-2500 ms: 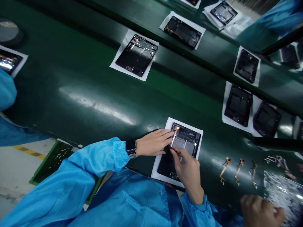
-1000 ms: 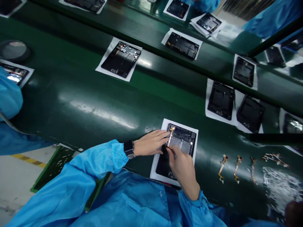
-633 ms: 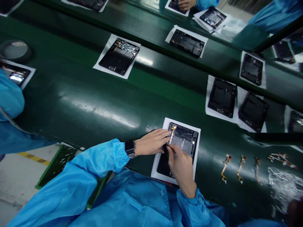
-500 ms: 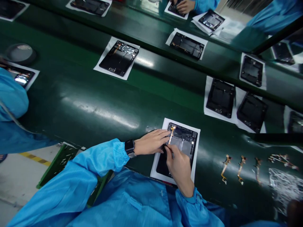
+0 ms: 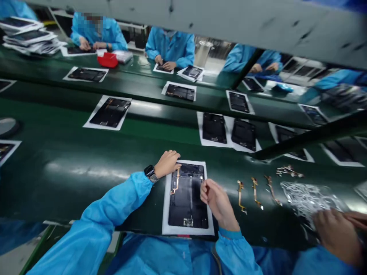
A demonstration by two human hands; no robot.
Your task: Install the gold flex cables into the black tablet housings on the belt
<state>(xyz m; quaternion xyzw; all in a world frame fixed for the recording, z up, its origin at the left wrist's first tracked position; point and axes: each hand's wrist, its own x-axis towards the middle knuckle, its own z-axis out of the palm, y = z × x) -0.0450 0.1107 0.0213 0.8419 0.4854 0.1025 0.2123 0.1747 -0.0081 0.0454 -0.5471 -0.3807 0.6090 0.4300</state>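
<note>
On a white sheet [image 5: 164,225] in front of me lies a black tablet housing [image 5: 180,208] with its inside facing up. An orange-and-white flex cable [image 5: 177,182] runs along its upper left side. My left hand [image 5: 167,163], a watch on its wrist, rests at the top left corner, fingers extended and the thumb close to the housing's edge. Over the right edge is my right hand [image 5: 217,200], raised a little, its fingers curled together; whatever may be between the fingertips is hidden.
Several loose flex cables [image 5: 241,196] lie to the right, before a tangled heap of clear strips [image 5: 306,196]. Another person's hand [image 5: 336,233] is by that heap. More housings on sheets [image 5: 110,112] lie further back, below dark slanting bars [image 5: 312,135]. Co-workers sit opposite.
The view has tilted up and shifted right. My right hand has moved off the cable area to the housing's right edge. My left hand has drawn back to the top left corner.
</note>
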